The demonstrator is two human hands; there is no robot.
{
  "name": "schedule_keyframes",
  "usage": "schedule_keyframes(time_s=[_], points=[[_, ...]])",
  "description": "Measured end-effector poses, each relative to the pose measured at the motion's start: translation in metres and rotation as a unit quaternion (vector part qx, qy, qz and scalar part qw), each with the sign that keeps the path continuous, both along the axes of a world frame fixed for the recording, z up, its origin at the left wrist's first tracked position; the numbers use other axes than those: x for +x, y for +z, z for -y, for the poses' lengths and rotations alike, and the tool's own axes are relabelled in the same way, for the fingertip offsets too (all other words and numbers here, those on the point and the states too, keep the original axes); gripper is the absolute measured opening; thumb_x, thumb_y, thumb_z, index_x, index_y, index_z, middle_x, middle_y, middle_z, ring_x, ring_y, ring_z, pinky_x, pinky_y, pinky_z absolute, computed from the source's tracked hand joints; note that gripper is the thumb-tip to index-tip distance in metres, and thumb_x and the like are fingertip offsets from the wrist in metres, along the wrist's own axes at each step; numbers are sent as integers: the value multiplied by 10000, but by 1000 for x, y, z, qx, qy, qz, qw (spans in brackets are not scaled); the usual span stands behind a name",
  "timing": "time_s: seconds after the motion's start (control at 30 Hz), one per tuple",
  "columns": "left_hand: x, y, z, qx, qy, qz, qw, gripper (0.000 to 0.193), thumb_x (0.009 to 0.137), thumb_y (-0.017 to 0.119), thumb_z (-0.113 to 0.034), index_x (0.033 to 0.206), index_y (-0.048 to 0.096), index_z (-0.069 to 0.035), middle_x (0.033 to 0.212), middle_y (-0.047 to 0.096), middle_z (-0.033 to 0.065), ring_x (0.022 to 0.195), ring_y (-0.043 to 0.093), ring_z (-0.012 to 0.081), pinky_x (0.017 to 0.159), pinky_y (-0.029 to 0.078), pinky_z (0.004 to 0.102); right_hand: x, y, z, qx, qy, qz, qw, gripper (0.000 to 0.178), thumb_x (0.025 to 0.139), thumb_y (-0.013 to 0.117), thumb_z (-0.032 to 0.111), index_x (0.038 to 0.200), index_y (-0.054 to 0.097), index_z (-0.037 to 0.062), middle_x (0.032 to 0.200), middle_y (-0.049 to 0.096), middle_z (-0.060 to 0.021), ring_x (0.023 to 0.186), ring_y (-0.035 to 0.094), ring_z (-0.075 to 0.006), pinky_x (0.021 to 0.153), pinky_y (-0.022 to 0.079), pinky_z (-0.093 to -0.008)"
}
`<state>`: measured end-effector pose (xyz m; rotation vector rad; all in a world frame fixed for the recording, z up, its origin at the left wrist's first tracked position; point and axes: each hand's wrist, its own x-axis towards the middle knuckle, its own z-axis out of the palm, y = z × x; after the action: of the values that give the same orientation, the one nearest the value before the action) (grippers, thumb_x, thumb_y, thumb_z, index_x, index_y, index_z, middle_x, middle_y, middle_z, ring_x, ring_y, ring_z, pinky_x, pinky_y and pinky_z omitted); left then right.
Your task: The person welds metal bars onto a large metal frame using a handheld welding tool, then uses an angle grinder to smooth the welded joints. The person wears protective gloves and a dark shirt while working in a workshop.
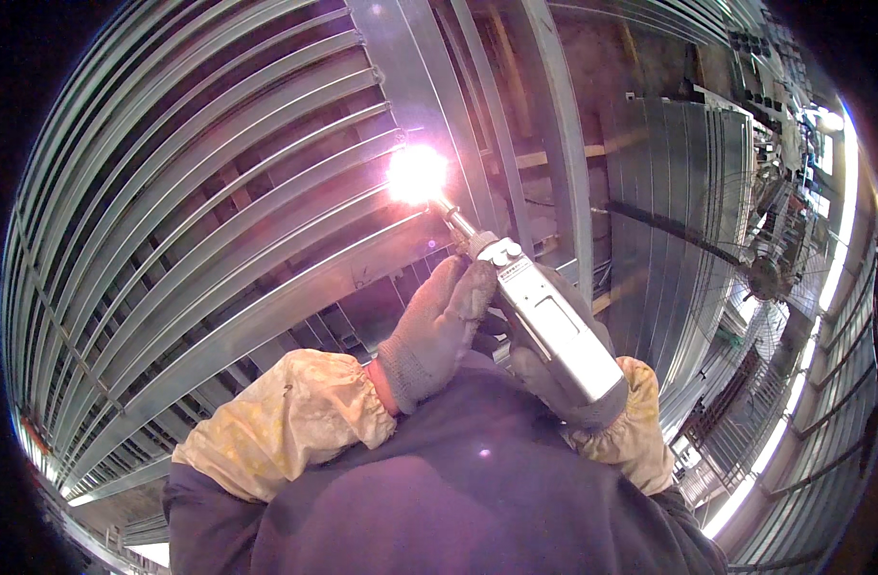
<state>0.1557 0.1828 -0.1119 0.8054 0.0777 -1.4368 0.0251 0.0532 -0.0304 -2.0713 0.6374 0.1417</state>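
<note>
A silver-white handheld welding gun [564, 331] lies slantwise in front of my chest, its thin nozzle pointing up and left. At the nozzle's tip a blinding white glow [417, 174] hides the spot where a flat bar meets the wide upright of a metal frame [410, 57]. My right hand [533, 369], in a dark grey glove, is wrapped round the gun's body, which covers part of the fingers. Up by the front of the gun, my gloved left hand [431, 331] is closed against its neck. Stained pale sleeve covers [295, 412] wrap both forearms.
Many parallel metal bars [219, 172] of the frame fill the left side. Right of the gun stand another long rail [564, 125] and stacked grey metal profiles [679, 182]. A dark bar [669, 230] leads to a round wire-guarded fan [765, 273] farther right.
</note>
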Motion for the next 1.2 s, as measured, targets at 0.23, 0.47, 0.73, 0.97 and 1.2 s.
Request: schedule_keyframes(time_s=[0.23, 0.47, 0.73, 0.97, 1.2], points=[[-2, 0, -2, -14, 9, 16, 1000, 448, 1112, 430, -416, 1338, 505, -38, 1144, 610, 90, 944, 632, 173, 808, 556, 346, -1, 0, 1, -5, 10, -14, 1000, 722, 859, 769, 145, 1492, 456, -8, 1442, 553, -227, 1262, 631, -348, 1018, 541, -389], [-5, -7, 0, -19, 24, 107, 994, 462, 1119, 421, -422, 1335, 510, -24, 1132, 601, 61, 976, 563, 108, 861, 495, 293, -1, 3, 1, 62, -32, -37, 997, 732, 869, 779, 183, 1498, 452, -2, 1455, 545, -229, 1287, 617, -352, 1038, 534, -412], [-14, -7, 1, -35, 70, 11, 997, 437, 1124, 426, -403, 1285, 516, -6, 1112, 572, 24, 986, 530, 90, 870, 476, 275, -8, 0, 0, 62, -33, -23, 997, 791, 867, 793, 210, 1530, 410, 9, 1462, 545, -221, 1307, 605, -327, 1046, 526, -400], [-10, -6, -4, -59, 59, 64, 994, 421, 1127, 430, -380, 1284, 512, 1, 1133, 576, 29, 1000, 539, 92, 874, 479, 256, -3, 2, 5, -7, 32, -19, 999, 758, 860, 789, 163, 1512, 437, 3, 1442, 562, -203, 1318, 594, -300, 1047, 525, -383], [-15, -8, -2, -50, 72, 12, 996, 434, 1121, 449, -396, 1294, 514, -3, 1136, 589, 34, 1005, 551, 91, 876, 482, 255, -11, -7, -6, -13, -21, 41, 999, 725, 860, 798, 82, 1494, 457, -2, 1408, 597, -167, 1304, 597, -241, 1079, 501, -338]])
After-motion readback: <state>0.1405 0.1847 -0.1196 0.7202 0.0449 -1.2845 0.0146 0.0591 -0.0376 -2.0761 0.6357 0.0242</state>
